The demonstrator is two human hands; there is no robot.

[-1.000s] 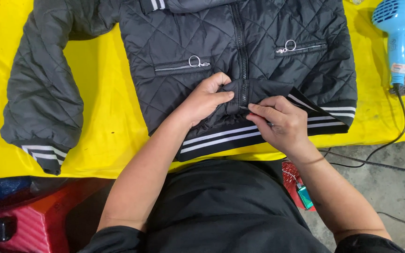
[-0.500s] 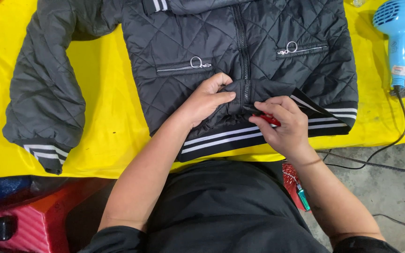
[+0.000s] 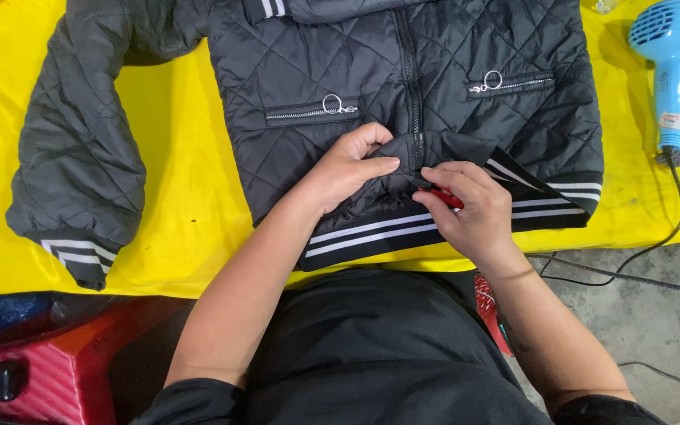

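Head view, looking down. The fingers of the left hand (image 3: 348,169) are pinched on a fold of the jacket (image 3: 403,118) just left of the zipper (image 3: 412,86), near centre frame. The fingers of the right hand (image 3: 470,208) are closed around a small red tool (image 3: 446,197), only a short red part of which is seen between them; its tip is hidden at the fold. Compared with the frame one second ago, the red tool is now exposed, where none was seen then; the left hand's pinch and the lie of the jacket are unchanged.

The jacket, black and quilted, is laid front-up on the yellow table (image 3: 182,197). Its long axis runs from bottom to top of the frame, with the striped hem (image 3: 434,228) nearest the person and the collar at the top edge. The zipper runs vertically down the middle. Two ring-pull pocket zips are set almost level, one left and one right of centre. The sleeve (image 3: 80,157) is seen at upper left, slanting down to a striped cuff at lower left.

A blue hair dryer (image 3: 674,47) is laid at upper right, handle towards the lower frame, with its cord trailing off the table edge to the floor.
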